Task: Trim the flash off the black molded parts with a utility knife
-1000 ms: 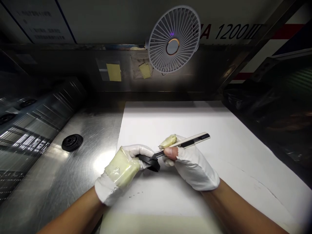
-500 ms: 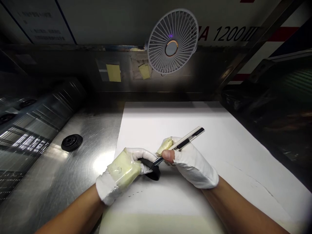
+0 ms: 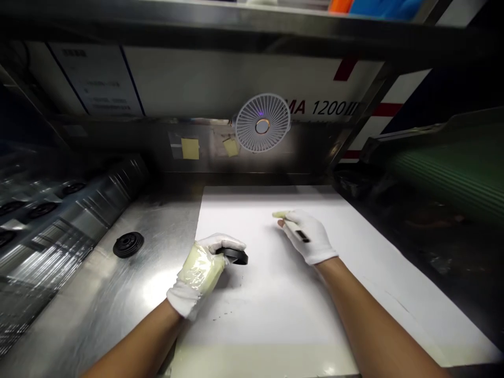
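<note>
Gap now separates your hands: your right hand (image 3: 306, 237) has drawn the snap-off cutter (image 3: 301, 236) well back from the black rubber ring (image 3: 235, 256), and the two no longer touch (the blade is too small to make out from here). Your left hand (image 3: 200, 272) grips the ring narrowly between gloved fingers and thumb, over the white sheet (image 3: 271, 320). Your right hand closes around the cutter's body. A ribbed black disc (image 3: 128, 244) lies well apart on the steel bench (image 3: 98, 294).
</note>
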{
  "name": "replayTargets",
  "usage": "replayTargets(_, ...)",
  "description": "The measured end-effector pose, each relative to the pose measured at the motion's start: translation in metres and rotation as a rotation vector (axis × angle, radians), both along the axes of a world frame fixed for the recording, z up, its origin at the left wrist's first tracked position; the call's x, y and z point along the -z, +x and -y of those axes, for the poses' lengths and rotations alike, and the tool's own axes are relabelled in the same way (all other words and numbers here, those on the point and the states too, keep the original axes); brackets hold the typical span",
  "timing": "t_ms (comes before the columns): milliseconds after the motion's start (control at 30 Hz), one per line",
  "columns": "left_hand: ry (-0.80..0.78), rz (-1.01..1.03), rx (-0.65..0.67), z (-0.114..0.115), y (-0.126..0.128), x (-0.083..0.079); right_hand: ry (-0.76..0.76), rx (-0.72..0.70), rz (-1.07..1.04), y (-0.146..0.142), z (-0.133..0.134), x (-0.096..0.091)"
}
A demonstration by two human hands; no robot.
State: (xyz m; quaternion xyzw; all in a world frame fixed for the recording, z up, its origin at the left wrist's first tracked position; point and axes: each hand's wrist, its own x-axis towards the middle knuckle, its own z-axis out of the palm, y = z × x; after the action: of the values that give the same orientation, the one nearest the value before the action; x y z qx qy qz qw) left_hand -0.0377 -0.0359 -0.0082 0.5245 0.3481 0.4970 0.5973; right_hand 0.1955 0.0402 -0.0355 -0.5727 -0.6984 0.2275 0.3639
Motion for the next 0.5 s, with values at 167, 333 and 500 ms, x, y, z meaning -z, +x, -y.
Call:
replayTargets(167, 0.009, -0.196, -0.088, 0.001, 0.003, -0.008, -0.149, -0.055, 0.192, 0.012, -0.008, 0.001)
replayTargets(333, -0.002, -0.352, -0.152, 0.002, 0.001, -0.016, -0.288, -0.234, 0.261, 0.044, 0.059, -0.04)
replayTargets(500, -0.227, -0.162, -0.244, -0.002, 0.001, -0.019, -0.829, -0.345, 0.232, 0.088, 0.161, -0.052)
